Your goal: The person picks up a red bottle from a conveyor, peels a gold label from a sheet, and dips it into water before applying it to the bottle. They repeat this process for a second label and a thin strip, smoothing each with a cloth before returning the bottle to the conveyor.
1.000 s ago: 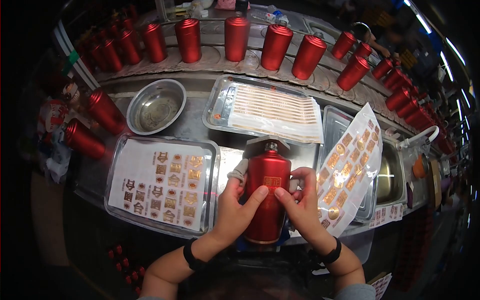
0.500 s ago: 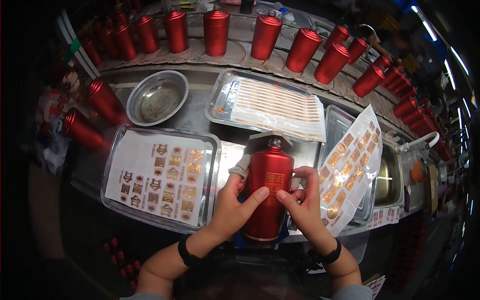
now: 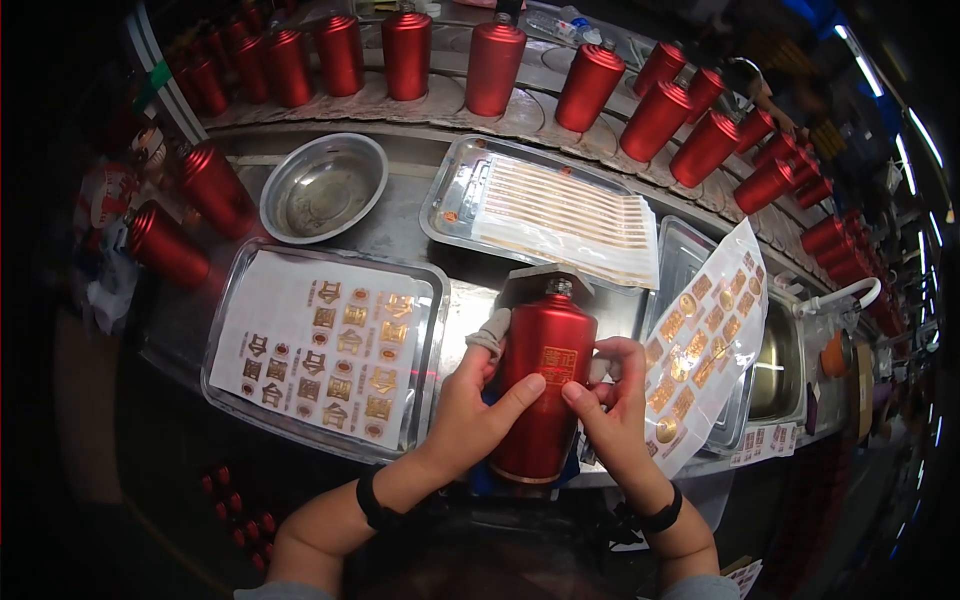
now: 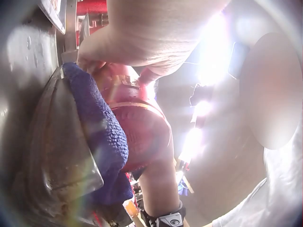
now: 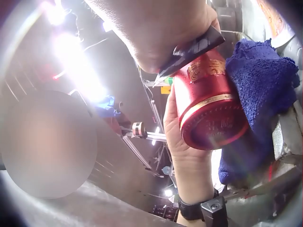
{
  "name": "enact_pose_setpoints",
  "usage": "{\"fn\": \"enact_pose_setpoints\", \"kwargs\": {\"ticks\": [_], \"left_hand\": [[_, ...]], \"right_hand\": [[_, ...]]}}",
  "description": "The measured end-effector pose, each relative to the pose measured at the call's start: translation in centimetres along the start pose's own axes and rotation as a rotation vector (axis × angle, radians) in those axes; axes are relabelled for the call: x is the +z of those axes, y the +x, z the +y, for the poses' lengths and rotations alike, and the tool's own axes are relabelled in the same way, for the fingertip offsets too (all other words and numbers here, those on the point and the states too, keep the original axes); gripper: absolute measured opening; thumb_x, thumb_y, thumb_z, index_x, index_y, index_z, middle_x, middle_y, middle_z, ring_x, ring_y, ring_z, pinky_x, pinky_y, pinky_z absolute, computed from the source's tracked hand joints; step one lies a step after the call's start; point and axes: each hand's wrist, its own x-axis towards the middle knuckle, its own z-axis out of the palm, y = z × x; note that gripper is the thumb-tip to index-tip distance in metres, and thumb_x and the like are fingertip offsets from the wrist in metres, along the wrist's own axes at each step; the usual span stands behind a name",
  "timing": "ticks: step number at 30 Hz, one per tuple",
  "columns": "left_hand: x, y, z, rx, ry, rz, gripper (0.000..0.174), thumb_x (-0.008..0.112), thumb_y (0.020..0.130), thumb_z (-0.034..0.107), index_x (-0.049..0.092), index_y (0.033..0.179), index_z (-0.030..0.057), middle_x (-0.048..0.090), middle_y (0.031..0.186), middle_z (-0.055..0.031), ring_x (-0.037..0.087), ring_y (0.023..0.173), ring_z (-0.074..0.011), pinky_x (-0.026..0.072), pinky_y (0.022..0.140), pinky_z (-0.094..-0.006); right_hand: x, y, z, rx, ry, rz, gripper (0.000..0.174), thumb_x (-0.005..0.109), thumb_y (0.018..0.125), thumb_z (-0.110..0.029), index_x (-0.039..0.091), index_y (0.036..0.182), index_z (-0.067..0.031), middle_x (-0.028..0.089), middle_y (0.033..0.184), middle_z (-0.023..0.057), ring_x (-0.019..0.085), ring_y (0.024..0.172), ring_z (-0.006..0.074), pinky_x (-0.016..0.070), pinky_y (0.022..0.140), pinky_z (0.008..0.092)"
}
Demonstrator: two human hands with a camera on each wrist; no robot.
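A red bottle [image 3: 540, 430] with a gold label [image 3: 558, 366] on its front leans back in front of the person, neck away. Round its left side curls the left hand [image 3: 470, 410], thumb on the front near the label. The right hand [image 3: 617, 415] grips the opposite side, its thumb at the label's lower right edge. Pale coverings [image 3: 490, 332] show on the left fingers. A blue towel [image 5: 265, 80] lies under the bottle, whose base shows in both wrist views. In the right wrist view a dark flat piece [image 5: 191, 54] lies against the right hand.
A tray [image 3: 436, 300] with a gold sticker sheet stands left, another tray [image 3: 432, 215] with striped strips behind. A further sticker sheet [image 3: 700, 345] lies right, beside a sink [image 3: 780, 370]. A metal bowl [image 3: 325, 190] sits left; red bottles [image 3: 497, 70] line the conveyor.
The bottles on the conveyor have moved left. Both hands keep their hold on the bottle, thumbs still by the label. The head view has shifted slightly.
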Motion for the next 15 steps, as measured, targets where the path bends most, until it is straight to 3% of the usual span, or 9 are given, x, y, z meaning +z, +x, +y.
{"fn": "enact_pose_setpoints", "kwargs": {"ticks": [7,10,15], "left_hand": [[0.0,0.0,0.5,-0.028,-0.067,-0.006,0.073,0.067,0.094,0.018,0.027,0.15,-0.0077,0.044,0.146,-0.0208,0.047,0.133,-0.0234,0.0383,0.11,-0.0337],[-0.3,0.2,0.3,-0.056,-0.12,-0.012,0.071,0.066,0.095,0.016,0.027,0.15,-0.0073,0.045,0.145,-0.0203,0.048,0.131,-0.0228,0.0395,0.109,-0.0331],[0.4,0.0,0.9,-0.048,-0.06,-0.002,0.067,0.062,0.096,0.011,0.027,0.15,-0.0051,0.043,0.148,-0.0197,0.047,0.133,-0.021,0.0372,0.111,-0.0324]], "right_hand": [[-0.4,0.0,-0.2,0.028,0.036,-0.013,0.05,0.069,0.09,-0.009,0.037,0.128,-0.0047,0.047,0.112,0.006,0.056,0.074,0.0015,0.0463,0.063,0.0149],[-0.6,0.0,-0.4,0.145,0.103,-0.013,0.047,0.067,0.092,-0.007,0.038,0.128,-0.0053,0.046,0.113,0.005,0.056,0.076,0.0013,0.0464,0.064,0.0147],[-0.5,0.2,0.0,0.088,0.072,0.005,0.047,0.07,0.09,-0.008,0.039,0.125,-0.0052,0.046,0.115,0.0054,0.053,0.07,0.0002,0.0431,0.058,0.0142]]}}
